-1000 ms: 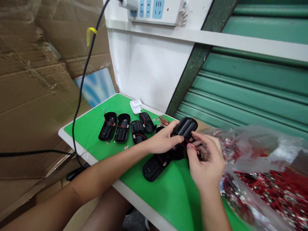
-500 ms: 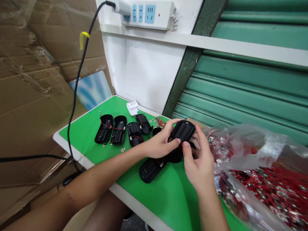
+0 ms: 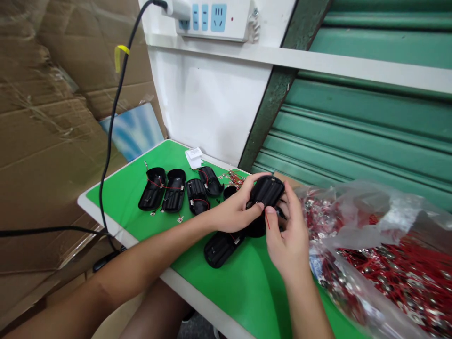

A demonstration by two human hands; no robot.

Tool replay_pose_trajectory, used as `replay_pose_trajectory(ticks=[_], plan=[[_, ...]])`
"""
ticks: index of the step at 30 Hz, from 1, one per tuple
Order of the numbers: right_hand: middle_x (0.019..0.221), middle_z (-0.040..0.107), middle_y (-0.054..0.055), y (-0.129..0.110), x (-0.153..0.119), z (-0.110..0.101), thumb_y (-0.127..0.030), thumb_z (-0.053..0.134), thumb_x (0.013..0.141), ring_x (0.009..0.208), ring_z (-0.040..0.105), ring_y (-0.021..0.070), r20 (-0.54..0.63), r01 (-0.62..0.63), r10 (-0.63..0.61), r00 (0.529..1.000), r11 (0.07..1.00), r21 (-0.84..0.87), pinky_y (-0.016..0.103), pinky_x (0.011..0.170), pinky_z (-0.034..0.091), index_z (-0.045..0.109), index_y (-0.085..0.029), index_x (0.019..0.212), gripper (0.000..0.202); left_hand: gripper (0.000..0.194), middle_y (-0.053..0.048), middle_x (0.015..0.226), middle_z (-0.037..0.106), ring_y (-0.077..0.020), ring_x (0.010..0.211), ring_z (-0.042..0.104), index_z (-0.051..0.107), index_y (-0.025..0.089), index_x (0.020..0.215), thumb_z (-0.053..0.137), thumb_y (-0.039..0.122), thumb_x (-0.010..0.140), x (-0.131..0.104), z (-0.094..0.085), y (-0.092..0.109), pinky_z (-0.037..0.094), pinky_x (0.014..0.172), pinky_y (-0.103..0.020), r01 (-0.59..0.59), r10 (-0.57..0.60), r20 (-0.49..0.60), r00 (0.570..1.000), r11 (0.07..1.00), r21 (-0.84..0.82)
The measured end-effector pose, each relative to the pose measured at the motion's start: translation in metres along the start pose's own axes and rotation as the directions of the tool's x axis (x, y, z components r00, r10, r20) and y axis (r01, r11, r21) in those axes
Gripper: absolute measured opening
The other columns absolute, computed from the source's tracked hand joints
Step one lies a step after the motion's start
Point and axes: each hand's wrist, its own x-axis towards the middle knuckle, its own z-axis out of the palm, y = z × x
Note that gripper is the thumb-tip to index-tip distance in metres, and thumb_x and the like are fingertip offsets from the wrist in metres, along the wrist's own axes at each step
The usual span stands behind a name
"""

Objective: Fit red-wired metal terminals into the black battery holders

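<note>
Between my two hands is a black plastic battery housing (image 3: 268, 189), tilted up above the table. My left hand (image 3: 237, 209) is closed on its left side, with the thumb across the lower edge. From the right, my right hand (image 3: 290, 238) grips the same housing, its thumb pressing at the bottom edge beside a short red wire (image 3: 267, 220). What the thumb tips press on is too small to make out. Just below lies another black housing (image 3: 221, 249) on the green tabletop (image 3: 243, 282). Part of a further housing is hidden behind my hands.
Several black housings (image 3: 174, 190) with red wires lie on the left. Behind them are a white paper (image 3: 194, 157) and a small pile of wired metal contacts (image 3: 235, 179). A clear plastic bag (image 3: 395, 212) of red-wired contacts fills the right. A black cable (image 3: 112, 117) hangs at left.
My right hand and the held housing have shifted slightly left. The red wire by my right thumb has moved a little with them. Both hands keep their grip.
</note>
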Motion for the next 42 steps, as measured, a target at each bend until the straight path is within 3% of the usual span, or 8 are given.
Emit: replay_pose_trajectory(ticks=[5,12,19,23,27,31,34,42], plan=[[0.151,0.061,0.017,0.001,0.000,0.002,-0.040,0.052,0.106,0.126,0.069,0.0265,-0.004,0.035,-0.036,0.999,0.998,-0.047,0.044,0.100,0.062,0.038,-0.025,0.165,0.063,0.067,-0.021,0.166,0.034,-0.0267,0.158,0.036,0.021,0.011,0.160,0.050,0.024,0.101,-0.001,0.001,-0.002,0.027,0.136,-0.042,-0.037,0.038,-0.023,0.999,0.998,0.043],[0.151,0.060,0.019,0.000,-0.003,0.010,-0.038,0.047,0.107,0.133,0.065,0.0291,-0.058,0.092,-0.101,0.993,0.985,-0.143,0.050,0.107,0.058,0.033,-0.024,0.168,0.064,0.065,-0.019,0.163,0.038,-0.0255,0.156,0.040,0.027,0.015,0.159,0.053,0.026,0.100,-0.002,0.004,-0.002,0.030,0.134,-0.039,-0.061,0.064,-0.050,0.997,0.996,0.058],[0.148,0.061,0.019,-0.002,-0.005,0.017,-0.039,0.048,0.107,0.131,0.065,0.0296,-0.119,0.069,-0.082,0.990,0.992,-0.110,0.050,0.108,0.057,0.038,-0.022,0.165,0.062,0.061,-0.021,0.163,0.039,-0.0246,0.153,0.042,0.029,0.011,0.156,0.050,0.023,0.100,-0.002,0.009,-0.004,0.030,0.134,-0.038,-0.145,0.159,-0.084,0.984,0.977,0.156],[0.147,0.062,0.019,-0.003,-0.003,0.015,-0.040,0.052,0.105,0.125,0.068,0.0281,-0.108,0.029,-0.033,0.994,0.999,-0.032,0.048,0.104,0.059,0.043,-0.022,0.162,0.060,0.067,-0.020,0.163,0.040,-0.0257,0.153,0.042,0.030,0.011,0.156,0.054,0.022,0.094,-0.002,0.008,-0.002,0.031,0.134,-0.039,-0.114,0.130,-0.091,0.987,0.980,0.161],[0.142,0.066,0.016,-0.004,0.003,0.005,-0.037,0.058,0.102,0.120,0.070,0.0248,-0.049,-0.047,0.056,0.997,0.984,0.174,0.042,0.098,0.062,0.049,-0.025,0.157,0.057,0.068,-0.014,0.156,0.049,-0.0280,0.148,0.048,0.035,0.015,0.153,0.053,0.024,0.087,0.002,0.000,0.004,0.039,0.127,-0.042,0.082,-0.085,-0.088,0.992,0.996,-0.039],[0.135,0.067,0.013,-0.007,0.009,-0.004,-0.038,0.061,0.098,0.105,0.073,0.0221,-0.096,-0.084,0.139,0.986,0.898,0.431,0.033,0.074,0.065,0.049,-0.030,0.154,0.058,0.081,-0.013,0.137,0.064,-0.0284,0.125,0.066,0.029,0.018,0.157,0.060,0.031,0.083,0.006,-0.004,0.007,0.053,0.105,-0.041,0.203,-0.230,-0.038,0.972,0.917,-0.344],[0.126,0.068,0.012,-0.010,0.011,-0.004,-0.041,0.063,0.096,0.095,0.073,0.0213,-0.158,-0.068,0.151,0.976,0.895,0.440,0.031,0.064,0.062,0.049,-0.029,0.152,0.059,0.091,-0.013,0.134,0.066,-0.0250,0.114,0.069,0.028,0.020,0.159,0.068,0.028,0.078,0.005,0.000,0.005,0.053,0.096,-0.035,0.235,-0.270,-0.015,0.963,0.864,-0.445],[0.119,0.065,0.011,-0.013,0.012,-0.003,-0.051,0.061,0.095,0.084,0.067,0.0178,-0.234,-0.043,0.157,0.959,0.902,0.429,0.028,0.059,0.054,0.048,-0.026,0.146,0.058,0.099,-0.012,0.145,0.060,-0.0207,0.117,0.062,0.035,0.024,0.159,0.084,0.026,0.073,0.003,0.007,-0.004,0.051,0.095,-0.029,0.202,-0.252,-0.028,0.967,0.834,-0.513]])
